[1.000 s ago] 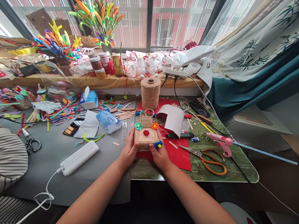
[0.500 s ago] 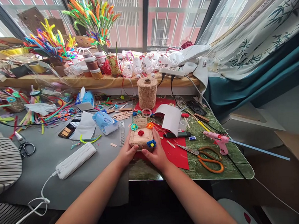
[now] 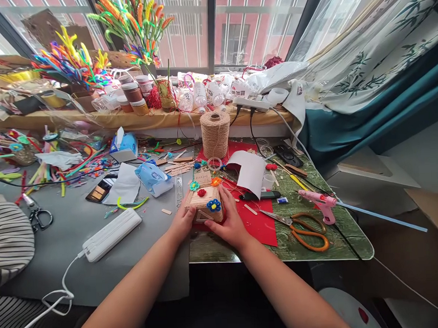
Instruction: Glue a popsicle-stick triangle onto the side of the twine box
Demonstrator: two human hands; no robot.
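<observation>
A small board of craft sticks is tipped up on the red paper, its near edge raised toward me. On it sit a red flower, a blue flower, a teal one and an orange one. My left hand grips the board's left side. My right hand holds its right side, thumb near the blue flower. Both hands are closed on the board.
A twine spool, curled white paper, pink glue gun and orange scissors lie to the right. A white power strip, tissue packs and pipe cleaners crowd the left. Another person's striped sleeve is at far left.
The board has been tilted up toward me and drawn slightly nearer; both hands stayed on its sides. The other person's hand at the far left has gone from view.
</observation>
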